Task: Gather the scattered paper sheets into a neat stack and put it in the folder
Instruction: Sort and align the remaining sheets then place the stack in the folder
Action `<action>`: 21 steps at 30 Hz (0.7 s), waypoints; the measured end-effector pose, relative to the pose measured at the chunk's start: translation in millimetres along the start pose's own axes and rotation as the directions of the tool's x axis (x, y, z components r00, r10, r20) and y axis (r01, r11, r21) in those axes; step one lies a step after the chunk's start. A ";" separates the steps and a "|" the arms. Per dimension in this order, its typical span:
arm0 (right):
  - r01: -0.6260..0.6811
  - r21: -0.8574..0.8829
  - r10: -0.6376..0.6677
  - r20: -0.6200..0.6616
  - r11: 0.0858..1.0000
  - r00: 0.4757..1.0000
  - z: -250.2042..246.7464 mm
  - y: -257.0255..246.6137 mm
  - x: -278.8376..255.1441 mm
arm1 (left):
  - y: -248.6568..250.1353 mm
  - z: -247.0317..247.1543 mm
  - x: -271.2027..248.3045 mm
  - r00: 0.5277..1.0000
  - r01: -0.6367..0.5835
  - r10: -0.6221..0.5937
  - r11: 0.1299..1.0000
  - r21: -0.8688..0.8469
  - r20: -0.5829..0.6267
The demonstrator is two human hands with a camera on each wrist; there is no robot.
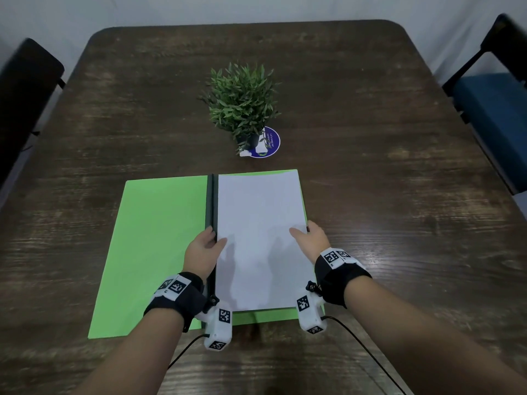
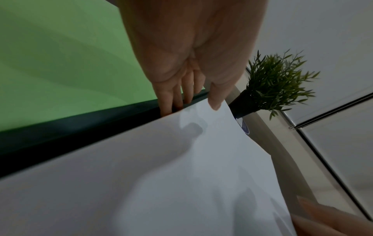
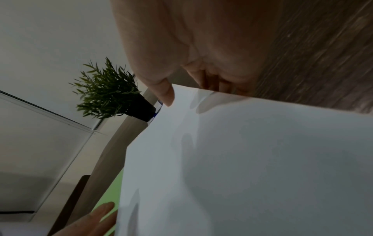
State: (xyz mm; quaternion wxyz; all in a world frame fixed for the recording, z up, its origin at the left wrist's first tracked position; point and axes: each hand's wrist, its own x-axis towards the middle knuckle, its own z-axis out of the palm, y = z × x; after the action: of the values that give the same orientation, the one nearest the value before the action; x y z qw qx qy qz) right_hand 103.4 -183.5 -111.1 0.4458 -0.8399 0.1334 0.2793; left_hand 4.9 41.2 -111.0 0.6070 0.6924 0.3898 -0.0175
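Both hands' fingers (image 1: 313, 228) pinch paper stack (image 1: 261, 238) edges over folder (image 1: 159, 238).

a dark wooden desk (image 1: 370, 138) carries an open green folder (image 1: 159, 238) near its front edge and, just behind it, a potted plant (image 1: 242, 101) on a round blue coaster (image 1: 274, 143) (partly hidden).

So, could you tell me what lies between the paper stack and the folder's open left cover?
The folder's dark spine strip, seen in the head view.
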 end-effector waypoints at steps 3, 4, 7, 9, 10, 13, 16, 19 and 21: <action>0.000 0.085 -0.004 0.040 0.996 0.999 -4.6 0.4 -4.5 | -0.3 1.6 -1.1 0.999 0.029 -0.028 0.999 -0.039 0.026; -0.004 0.095 -0.001 0.050 0.995 0.999 -5.3 1.1 -4.2 | -0.1 0.9 -1.3 0.999 0.037 -0.036 0.998 -0.042 0.031; -0.024 0.101 0.018 0.063 0.995 0.998 -6.0 0.1 -3.3 | -0.2 -2.2 0.5 0.997 0.063 -0.061 0.997 -0.047 0.039; -0.044 0.105 0.037 0.069 0.994 0.997 -6.1 -0.6 -1.6 | -0.2 -2.6 2.1 0.997 0.074 -0.073 0.996 -0.044 0.037; -0.043 0.098 0.036 0.071 0.994 0.997 -6.7 -1.9 -2.9 | 0.5 -1.7 1.8 0.996 0.076 -0.075 0.996 -0.041 0.037; -0.050 0.090 0.045 0.056 0.995 0.997 -6.4 -2.7 -3.5 | 0.9 0.7 0.2 0.996 0.082 -0.080 0.996 -0.037 0.044; -0.054 0.098 0.048 0.065 0.994 0.997 -10.3 -6.5 -8.9 | 6.9 0.0 -1.7 0.994 0.096 -0.094 0.995 -0.032 0.063; -0.058 0.122 0.047 0.086 0.991 0.995 -17.7 -5.2 -8.6 | 17.2 -10.6 1.9 0.987 0.125 -0.117 0.990 -0.063 0.108; -0.051 0.100 0.044 0.065 0.994 0.997 -24.3 -5.1 -10.7 | 23.4 -27.4 2.7 0.992 0.080 -0.076 0.996 -0.029 0.103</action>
State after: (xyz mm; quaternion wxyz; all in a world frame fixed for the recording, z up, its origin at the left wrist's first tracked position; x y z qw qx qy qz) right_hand 105.6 -200.8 -90.5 0.4853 -0.8034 0.1534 0.3091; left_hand 7.7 66.9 -85.7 0.6362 0.6647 0.3854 -0.0699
